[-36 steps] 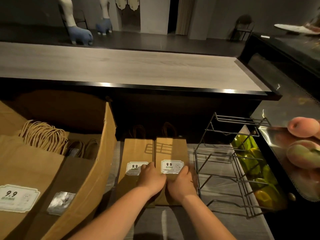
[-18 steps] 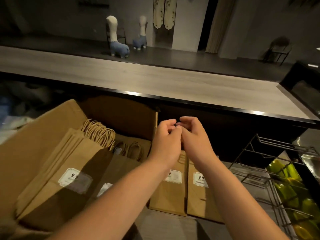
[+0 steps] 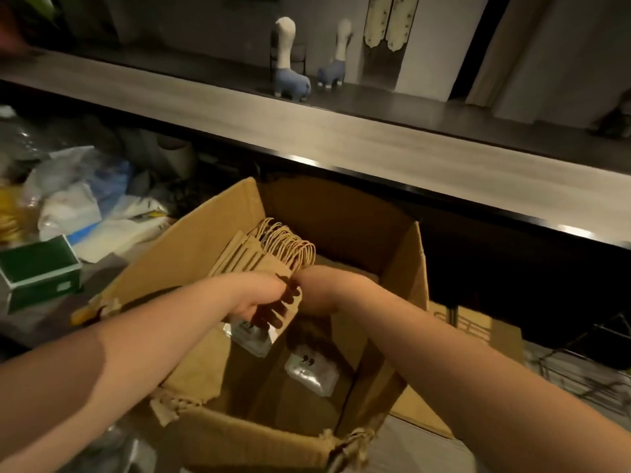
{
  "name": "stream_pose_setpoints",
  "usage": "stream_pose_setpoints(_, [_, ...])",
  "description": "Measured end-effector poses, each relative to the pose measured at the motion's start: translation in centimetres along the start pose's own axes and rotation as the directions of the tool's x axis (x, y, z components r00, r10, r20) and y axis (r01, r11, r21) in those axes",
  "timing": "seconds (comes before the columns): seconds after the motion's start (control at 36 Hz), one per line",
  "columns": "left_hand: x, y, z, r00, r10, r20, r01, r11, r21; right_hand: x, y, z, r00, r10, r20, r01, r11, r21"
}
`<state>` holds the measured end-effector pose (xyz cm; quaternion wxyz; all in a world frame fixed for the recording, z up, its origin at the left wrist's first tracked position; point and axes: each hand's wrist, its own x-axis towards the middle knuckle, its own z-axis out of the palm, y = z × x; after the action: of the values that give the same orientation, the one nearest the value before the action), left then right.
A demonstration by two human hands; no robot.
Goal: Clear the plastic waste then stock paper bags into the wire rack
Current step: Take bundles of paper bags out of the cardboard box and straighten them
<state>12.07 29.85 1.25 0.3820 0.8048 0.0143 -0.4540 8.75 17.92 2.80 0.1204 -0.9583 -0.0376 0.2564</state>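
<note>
A bundle of brown paper bags [image 3: 251, 256] with twine handles leans inside an open cardboard box [image 3: 408, 268]. My left hand [image 3: 257, 297] grips the bundle's near end, fingers curled over its front. My right hand [image 3: 317, 290] is bent down against the bundle's right side, and its fingers are hidden. More bags with a 9.9 label [image 3: 309, 367] lie lower in the box. Two bags [image 3: 478, 331] lie flat on the counter to the right. The wire rack [image 3: 580, 373] shows blurred at the right edge. Plastic waste [image 3: 78, 196] is heaped at the left.
A green box [image 3: 37, 269] sits left of the cardboard box, below the plastic heap. A long wooden counter top [image 3: 341, 141] runs across behind, with a black edge. Two plush animals [image 3: 290, 76] stand on the floor beyond.
The view swung left from the rack to the cardboard box. Both hands left the two flat bags, rose together, then dropped into the box onto the bundle.
</note>
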Motion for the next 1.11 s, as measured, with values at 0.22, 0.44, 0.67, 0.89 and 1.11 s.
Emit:
stream_pose_setpoints(0.22, [1.8, -1.2, -0.3, 0.993, -0.073, 0.090, 0.026, 0.897, 0.442, 1.2, -0.7, 2.3, 0.973, 0.071, 0.219, -0.004, 0.955, -0.296])
stream_pose_setpoints(0.44, [3.2, -2.0, -1.9, 0.986, -0.022, 0.165, -0.074, 0.830, 0.553, 1.4, 0.8, 4.2, 0.989, 0.031, 0.144, 0.044, 0.870, -0.490])
stream_pose_setpoints(0.67, [3.8, -1.6, -2.3, 0.973, -0.001, 0.230, -0.142, 0.785, 0.603, 1.9, 0.9, 4.7, 0.993, 0.035, 0.110, 0.018, 0.895, -0.445])
stream_pose_setpoints(0.89, [3.9, -1.2, -2.5, 0.957, 0.014, 0.289, -0.194, 0.772, 0.606, 2.1, 1.3, 4.8, 0.993, 0.018, 0.118, 0.042, 0.874, -0.485])
stream_pose_setpoints(1.11, [3.7, -1.2, -2.6, 0.954, 0.015, 0.298, -0.202, 0.767, 0.608, 2.0, 1.4, 4.6, 0.989, 0.011, 0.145, 0.068, 0.844, -0.532])
